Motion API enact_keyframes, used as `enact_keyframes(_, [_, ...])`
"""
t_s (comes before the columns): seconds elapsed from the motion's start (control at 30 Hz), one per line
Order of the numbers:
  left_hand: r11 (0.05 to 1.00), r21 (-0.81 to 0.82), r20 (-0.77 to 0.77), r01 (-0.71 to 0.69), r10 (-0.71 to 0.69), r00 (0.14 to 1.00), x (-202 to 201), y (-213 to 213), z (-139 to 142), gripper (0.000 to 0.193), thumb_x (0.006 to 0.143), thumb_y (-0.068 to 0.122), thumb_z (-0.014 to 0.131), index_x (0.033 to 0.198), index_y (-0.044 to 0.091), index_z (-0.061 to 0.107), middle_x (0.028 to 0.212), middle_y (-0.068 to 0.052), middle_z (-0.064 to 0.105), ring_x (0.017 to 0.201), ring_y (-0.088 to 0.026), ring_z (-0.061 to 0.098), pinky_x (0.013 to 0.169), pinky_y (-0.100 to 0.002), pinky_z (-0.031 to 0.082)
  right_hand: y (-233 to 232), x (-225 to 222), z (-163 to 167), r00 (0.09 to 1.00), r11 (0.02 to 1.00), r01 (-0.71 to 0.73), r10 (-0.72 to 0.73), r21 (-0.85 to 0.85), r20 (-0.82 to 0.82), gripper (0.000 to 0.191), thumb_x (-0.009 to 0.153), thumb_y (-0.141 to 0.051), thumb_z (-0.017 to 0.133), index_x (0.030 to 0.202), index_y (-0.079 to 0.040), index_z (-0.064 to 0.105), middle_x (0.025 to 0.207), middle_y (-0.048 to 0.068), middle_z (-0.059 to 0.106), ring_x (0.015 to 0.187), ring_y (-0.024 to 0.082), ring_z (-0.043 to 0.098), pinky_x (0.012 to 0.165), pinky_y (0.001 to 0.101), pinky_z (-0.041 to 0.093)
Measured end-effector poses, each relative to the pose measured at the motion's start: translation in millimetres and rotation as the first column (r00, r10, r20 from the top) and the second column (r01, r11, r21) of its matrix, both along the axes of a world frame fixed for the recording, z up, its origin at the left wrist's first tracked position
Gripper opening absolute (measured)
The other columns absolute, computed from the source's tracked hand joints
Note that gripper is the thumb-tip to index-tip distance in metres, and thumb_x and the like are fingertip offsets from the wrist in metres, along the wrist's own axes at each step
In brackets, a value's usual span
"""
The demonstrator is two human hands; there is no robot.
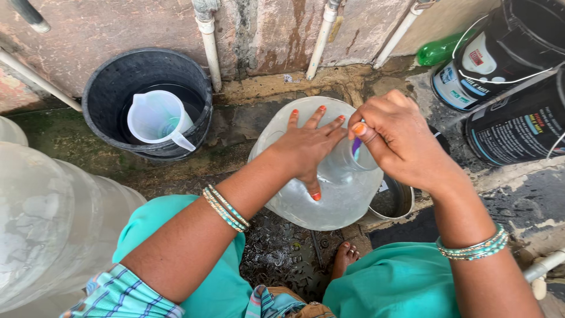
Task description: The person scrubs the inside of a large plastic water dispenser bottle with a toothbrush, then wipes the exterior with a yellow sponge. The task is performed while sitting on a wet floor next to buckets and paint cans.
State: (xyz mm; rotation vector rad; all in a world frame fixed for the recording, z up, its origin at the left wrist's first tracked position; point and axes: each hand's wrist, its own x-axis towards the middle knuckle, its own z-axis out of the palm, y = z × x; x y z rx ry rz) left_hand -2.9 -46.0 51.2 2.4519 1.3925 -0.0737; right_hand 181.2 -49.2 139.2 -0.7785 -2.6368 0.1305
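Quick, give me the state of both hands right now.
Left hand: open, fingers spread flat on the clear water jug.
Right hand: closed over the jug's neck; what it grips cannot be told.

The large clear plastic water jug (321, 197) stands at the centre of the wet concrete ground (518, 200). The left hand (309, 147) lies flat on the jug's shoulder, just left of its neck; the right hand (397, 138) is at the neck itself. The round black plastic bucket (118, 88) stands to the left and behind, against the stained wall (118, 26), with the translucent plastic measuring jug (158, 118) inside it. The round steel bowl (393, 203) sits just right of the jug. Two black paint pails (518, 94) stand further right.
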Motion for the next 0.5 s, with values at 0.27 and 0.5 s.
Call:
enact_keyframes(0.27, [0.998,0.008,0.023,-0.056,0.056,0.998,3.6,-0.3,-2.1,0.152,0.037,0.049,0.103,0.160,0.024,0.017,0.169,-0.001,0.014,0.156,-0.036,0.003,0.116,-0.076,0.016,8.7,2.3,-14.7,0.946,0.942,0.245,-0.284,-0.229,-0.157,0.029,0.108,-0.023,0.055,0.090,-0.004,0.067,0.076,0.012,0.061,0.071,0.024,0.059,0.066,0.0387,0.045])
enact_keyframes(0.5, [0.994,0.002,0.067,-0.107,0.106,0.992,-2.9,4.5,-6.7,0.158,0.036,0.046,0.104,0.160,0.028,0.008,0.170,-0.002,0.014,0.156,-0.039,0.006,0.115,-0.077,0.014,16.4,15.8,-42.4,0.698,0.778,0.122,-0.509,-0.617,-0.503,0.033,0.111,-0.025,0.057,0.104,0.002,0.074,0.087,0.010,0.072,0.072,0.011,0.066,0.069,0.0268,0.054])
